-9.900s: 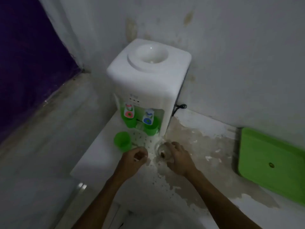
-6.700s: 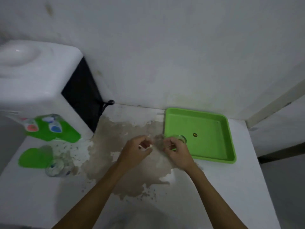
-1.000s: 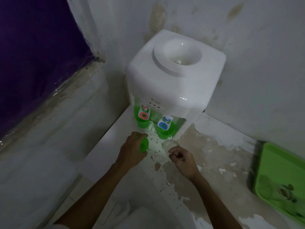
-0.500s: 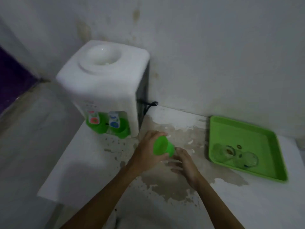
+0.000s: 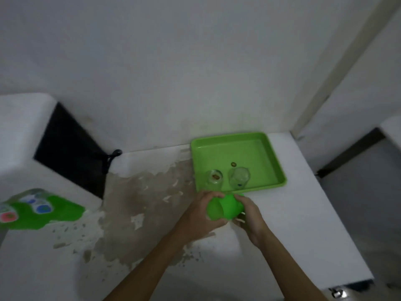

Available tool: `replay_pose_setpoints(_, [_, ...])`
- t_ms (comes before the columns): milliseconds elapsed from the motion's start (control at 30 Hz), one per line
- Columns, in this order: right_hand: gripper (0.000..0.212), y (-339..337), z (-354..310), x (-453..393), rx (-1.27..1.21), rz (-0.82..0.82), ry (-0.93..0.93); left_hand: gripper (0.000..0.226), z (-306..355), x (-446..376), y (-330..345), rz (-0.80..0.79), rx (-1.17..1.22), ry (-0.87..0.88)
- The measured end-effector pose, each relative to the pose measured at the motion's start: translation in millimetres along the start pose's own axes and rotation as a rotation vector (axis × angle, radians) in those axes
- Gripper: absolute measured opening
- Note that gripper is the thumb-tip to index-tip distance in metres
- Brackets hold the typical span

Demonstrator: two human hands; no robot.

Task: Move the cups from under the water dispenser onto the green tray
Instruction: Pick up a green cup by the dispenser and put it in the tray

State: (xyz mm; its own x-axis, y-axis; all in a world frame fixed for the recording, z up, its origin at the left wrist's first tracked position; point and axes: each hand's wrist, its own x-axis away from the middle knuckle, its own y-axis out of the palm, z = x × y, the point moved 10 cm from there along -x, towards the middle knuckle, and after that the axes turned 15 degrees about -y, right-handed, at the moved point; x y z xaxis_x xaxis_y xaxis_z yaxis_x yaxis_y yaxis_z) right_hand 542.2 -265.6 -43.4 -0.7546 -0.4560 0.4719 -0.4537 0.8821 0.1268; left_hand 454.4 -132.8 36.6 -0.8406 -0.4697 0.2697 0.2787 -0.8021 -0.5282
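The white desk shows a rough brown patch of peeled surface. A boxy white dispenser stands at left. The square green plastic tray holds two clear glasses. Just before it, the left hand and right hand both grip a tilted, smooth green cup.

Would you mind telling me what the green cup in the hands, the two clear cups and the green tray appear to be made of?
The opaque green cup, held by the left hand and right hand, looks like matte plastic: a solid, even colour. The two clear cups are see-through, either glass or clear plastic; the blur leaves it open. The square green tray looks like smooth moulded plastic with a slight sheen.
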Motion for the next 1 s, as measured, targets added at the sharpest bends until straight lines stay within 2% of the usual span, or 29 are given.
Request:
replay_pose_setpoints(167, [0.036,-91.8,-38.3,-20.1,0.239,0.242,-0.257,0.044,21.0,-35.5,37.3,-0.018,-0.032,-0.028])
replay_pose_setpoints(300, [0.050,-116.4,-78.1,-40.9,0.511,0.291,-0.445,0.039,30.2,-65.0,44.6,-0.020,-0.136,-0.105])
replay_pose_setpoints(467, [0.061,-109.6,-112.5,-69.6,0.747,0.253,-0.603,0.065,27.2,-98.4,53.4,-0.019,-0.402,-0.112])
replay_pose_setpoints(567, [0.065,-101.5,-121.7,-90.9,0.899,0.212,-0.642,0.081,13.9,-112.4,71.4,-0.112,-0.610,-0.125])
replay_pose_setpoints(700, [0.069,-97.5,-114.1,-112.2,1.009,0.151,-0.626,0.085,-4.8,-117.2,89.6,-0.217,-0.739,-0.135])
replay_pose_setpoints(1000, [0.072,-89.1,-91.5,-135.3,1.128,0.075,-0.560,0.093,-16.4,-119.9,101.0,-0.214,-0.812,-0.114])
